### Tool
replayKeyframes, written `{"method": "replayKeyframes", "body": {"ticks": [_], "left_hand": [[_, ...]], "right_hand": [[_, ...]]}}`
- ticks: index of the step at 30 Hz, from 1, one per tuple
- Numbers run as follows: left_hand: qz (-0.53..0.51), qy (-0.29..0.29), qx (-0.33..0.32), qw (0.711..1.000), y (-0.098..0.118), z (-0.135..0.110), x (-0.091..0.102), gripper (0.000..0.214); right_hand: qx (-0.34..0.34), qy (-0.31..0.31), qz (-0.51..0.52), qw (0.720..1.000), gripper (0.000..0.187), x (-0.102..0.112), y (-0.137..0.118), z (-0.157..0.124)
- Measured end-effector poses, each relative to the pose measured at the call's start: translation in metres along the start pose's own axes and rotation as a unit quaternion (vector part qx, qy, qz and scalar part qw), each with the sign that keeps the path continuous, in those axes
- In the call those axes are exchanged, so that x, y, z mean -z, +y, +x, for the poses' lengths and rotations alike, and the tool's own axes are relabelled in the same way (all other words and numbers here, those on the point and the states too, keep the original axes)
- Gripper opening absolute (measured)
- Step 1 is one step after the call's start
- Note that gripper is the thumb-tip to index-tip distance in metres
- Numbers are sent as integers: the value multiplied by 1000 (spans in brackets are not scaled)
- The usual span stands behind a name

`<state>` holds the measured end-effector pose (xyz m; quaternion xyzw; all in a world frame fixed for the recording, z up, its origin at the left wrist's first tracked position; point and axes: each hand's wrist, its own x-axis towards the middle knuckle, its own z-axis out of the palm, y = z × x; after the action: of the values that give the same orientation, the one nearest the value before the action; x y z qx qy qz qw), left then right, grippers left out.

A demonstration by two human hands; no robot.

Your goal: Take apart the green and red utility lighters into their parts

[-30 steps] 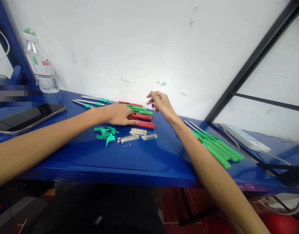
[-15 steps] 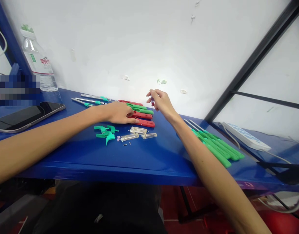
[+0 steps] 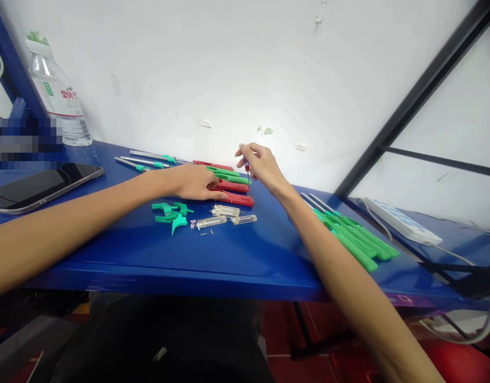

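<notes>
My left hand [image 3: 197, 183] lies on the blue table [image 3: 248, 255], its fingers pressed on a red handle piece [image 3: 240, 200] in a small pile of red and green handle pieces [image 3: 231, 179]. Just to the right, my right hand [image 3: 260, 166] pinches a small red-handled screwdriver [image 3: 247, 169] held upright, tip down over the pile. In front of the pile lie clear plastic tubes [image 3: 224, 215], tiny metal pins and several teal clips [image 3: 171, 213].
A row of finished green tools [image 3: 352, 239] lies at the right. Metal shafts with teal collars [image 3: 149, 160] lie at the back left. A phone [image 3: 37, 186] and a water bottle [image 3: 55, 93] stand at the far left. A white power strip [image 3: 400, 223] sits beyond a black frame bar.
Both hands stay on the same pieces. The right hand with the screwdriver has shifted slightly left and down. The view has tilted a little.
</notes>
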<state>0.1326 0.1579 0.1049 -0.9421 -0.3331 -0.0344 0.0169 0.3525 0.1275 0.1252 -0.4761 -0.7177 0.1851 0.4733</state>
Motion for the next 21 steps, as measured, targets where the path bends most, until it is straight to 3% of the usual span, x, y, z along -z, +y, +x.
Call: {"method": "replayKeyframes", "body": {"ticks": [14, 21], "left_hand": [[-11, 6, 2, 1000, 1, 1, -1, 80], [-18, 8, -1, 1000, 0, 1, -1, 76]], "right_hand": [[20, -4, -17, 1000, 35, -2, 0, -2], [12, 21, -16, 1000, 20, 0, -1, -2]]}}
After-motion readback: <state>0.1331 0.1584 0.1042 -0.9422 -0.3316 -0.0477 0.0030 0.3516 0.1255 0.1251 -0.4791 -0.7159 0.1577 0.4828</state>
